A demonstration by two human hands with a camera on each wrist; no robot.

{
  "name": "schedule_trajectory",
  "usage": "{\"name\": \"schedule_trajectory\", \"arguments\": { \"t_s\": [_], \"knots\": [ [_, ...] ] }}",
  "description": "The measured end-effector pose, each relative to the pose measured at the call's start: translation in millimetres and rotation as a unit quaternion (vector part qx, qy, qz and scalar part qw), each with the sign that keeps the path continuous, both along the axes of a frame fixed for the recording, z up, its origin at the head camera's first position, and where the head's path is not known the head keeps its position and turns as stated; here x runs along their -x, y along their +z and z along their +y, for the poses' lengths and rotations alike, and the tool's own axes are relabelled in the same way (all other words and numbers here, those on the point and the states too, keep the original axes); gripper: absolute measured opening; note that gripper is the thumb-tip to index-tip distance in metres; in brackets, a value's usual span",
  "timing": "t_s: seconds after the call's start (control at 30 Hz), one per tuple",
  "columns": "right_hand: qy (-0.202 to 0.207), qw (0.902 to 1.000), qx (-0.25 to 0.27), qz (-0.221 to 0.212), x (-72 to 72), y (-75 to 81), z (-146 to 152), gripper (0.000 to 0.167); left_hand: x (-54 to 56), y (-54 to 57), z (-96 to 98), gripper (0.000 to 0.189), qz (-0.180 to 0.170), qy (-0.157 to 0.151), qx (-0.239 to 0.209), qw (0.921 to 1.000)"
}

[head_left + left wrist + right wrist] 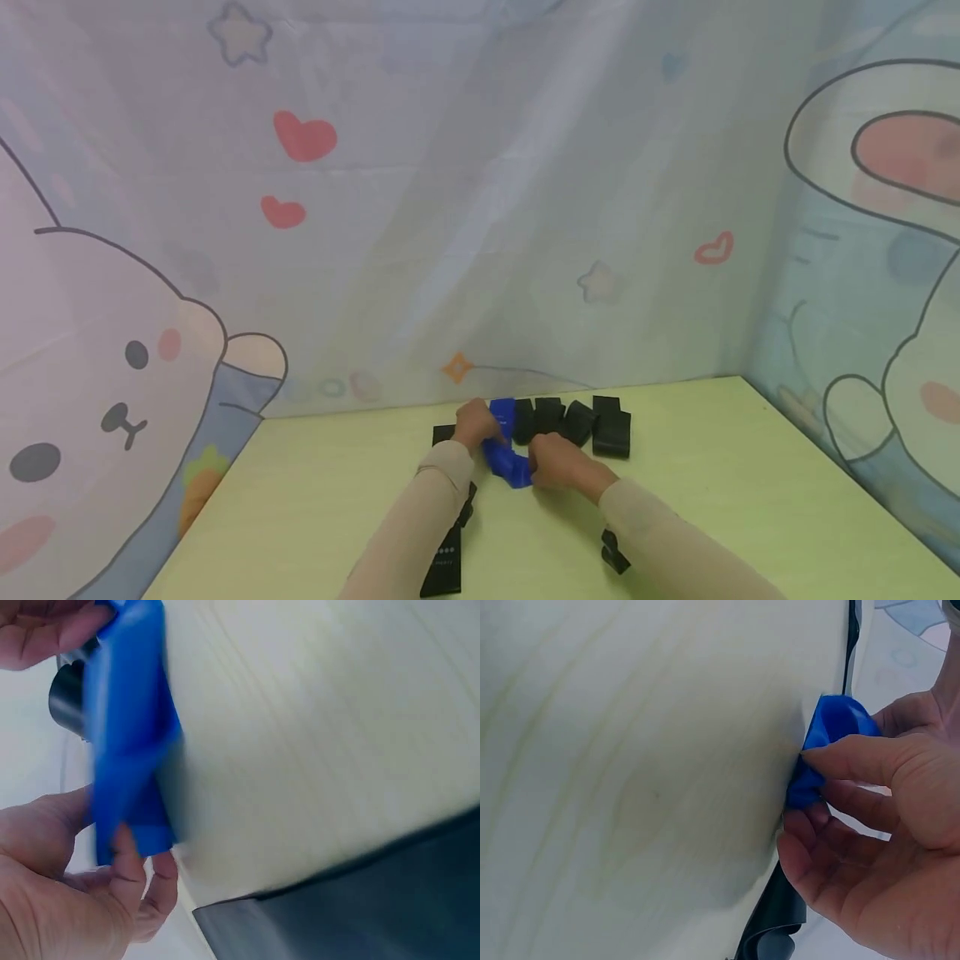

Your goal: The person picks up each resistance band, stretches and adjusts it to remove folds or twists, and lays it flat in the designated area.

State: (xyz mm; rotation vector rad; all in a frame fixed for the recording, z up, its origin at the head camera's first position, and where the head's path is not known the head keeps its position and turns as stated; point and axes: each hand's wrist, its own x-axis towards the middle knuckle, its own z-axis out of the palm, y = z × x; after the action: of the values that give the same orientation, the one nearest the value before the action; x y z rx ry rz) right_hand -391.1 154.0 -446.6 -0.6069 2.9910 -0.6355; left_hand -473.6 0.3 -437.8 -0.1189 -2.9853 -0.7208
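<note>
Both hands hold a limp blue plastic-looking sheet (510, 467), bent and creased between them close over the table. My left hand (476, 425) pinches its left end. In the left wrist view, the fingers of that left hand (82, 892) curl round the lower end of the blue sheet (131, 735). On the other side, my right hand (558, 462) grips the right end; the right wrist view shows the thumb and fingers of the right hand (885, 817) pinching the bunched blue sheet (829, 742). Just behind it lies a flat blue piece (501, 417) with pale print.
Several black folded or rolled pieces stand along the table's back, among them a black roll (579, 423) and a larger black piece (612, 435). A long black strip (445, 562) with pale print lies under my left forearm. A patterned cloth (480, 208) hangs behind the table (322, 500).
</note>
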Motion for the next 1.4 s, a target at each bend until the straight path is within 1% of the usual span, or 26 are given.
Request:
{"name": "schedule_trajectory", "arguments": {
  "t_s": [0.1, 0.17, 0.27, 0.37, 0.53, 0.73, 0.8, 0.9, 1.0, 1.1, 1.17, 1.3, 1.4],
  "knots": [
    [0.003, 1.0, -0.004, -0.004, -0.4, 2.9, -0.3, 0.012, -2.8, 2.0, -2.8, 0.059, -0.005, 0.018, -0.056, 0.9983],
    [0.004, 0.9999, -0.012, -0.005, -0.8, 4.9, -0.8, 0.012, -3.1, 2.3, -4.6, 0.058, -0.018, 0.023, -0.072, 0.997],
    [0.006, 0.9997, -0.022, -0.007, -2.0, 7.8, -2.6, 0.014, -1.6, 1.5, -7.0, 0.058, -0.036, 0.023, -0.065, 0.9969],
    [0.006, 0.9994, -0.028, -0.017, -3.9, 8.3, -4.7, 0.016, 0.0, 0.1, -8.9, 0.056, -0.054, 0.022, -0.046, 0.9972],
    [-0.004, 0.9988, -0.031, -0.036, -7.0, 6.6, -6.9, 0.017, 1.7, -3.1, -10.7, 0.051, -0.072, 0.015, -0.027, 0.9969],
    [-0.006, 0.9985, -0.033, -0.043, -6.9, 6.0, -7.7, 0.013, 1.6, -2.5, -12.5, 0.044, -0.069, -0.021, -0.01, 0.9973],
    [-0.006, 0.9985, -0.034, -0.043, -6.5, 6.0, -7.8, 0.013, 1.3, -1.4, -12.7, 0.04, -0.069, -0.032, -0.011, 0.997],
    [-0.004, 0.9986, -0.034, -0.041, -6.1, 6.2, -7.6, 0.014, 1.2, 0.2, -12.6, 0.037, -0.068, -0.041, -0.015, 0.9967],
    [-0.003, 0.9985, -0.034, -0.043, -6.6, 6.5, -7.4, 0.015, 1.3, 2.0, -12.6, 0.039, -0.056, -0.055, 0.0, 0.997],
    [-0.002, 0.9981, -0.034, -0.052, -7.1, 6.3, -7.4, 0.015, 1.7, 2.5, -13.1, 0.046, -0.042, -0.07, 0.008, 0.9966],
    [-0.003, 0.9978, -0.032, -0.058, -7.1, 5.5, -7.4, 0.014, 2.9, 1.7, -13.8, 0.045, -0.042, -0.08, 0.002, 0.9959],
    [-0.003, 0.9975, -0.031, -0.063, -6.6, 4.2, -7.1, 0.014, 6.1, -1.3, -15.8, 0.035, -0.048, -0.099, -0.022, 0.9937],
    [-0.003, 0.9975, -0.029, -0.064, -6.1, 4.5, -6.7, 0.015, 8.6, -2.8, -17.6, 0.041, -0.05, -0.114, -0.029, 0.9918]
  ]
}}
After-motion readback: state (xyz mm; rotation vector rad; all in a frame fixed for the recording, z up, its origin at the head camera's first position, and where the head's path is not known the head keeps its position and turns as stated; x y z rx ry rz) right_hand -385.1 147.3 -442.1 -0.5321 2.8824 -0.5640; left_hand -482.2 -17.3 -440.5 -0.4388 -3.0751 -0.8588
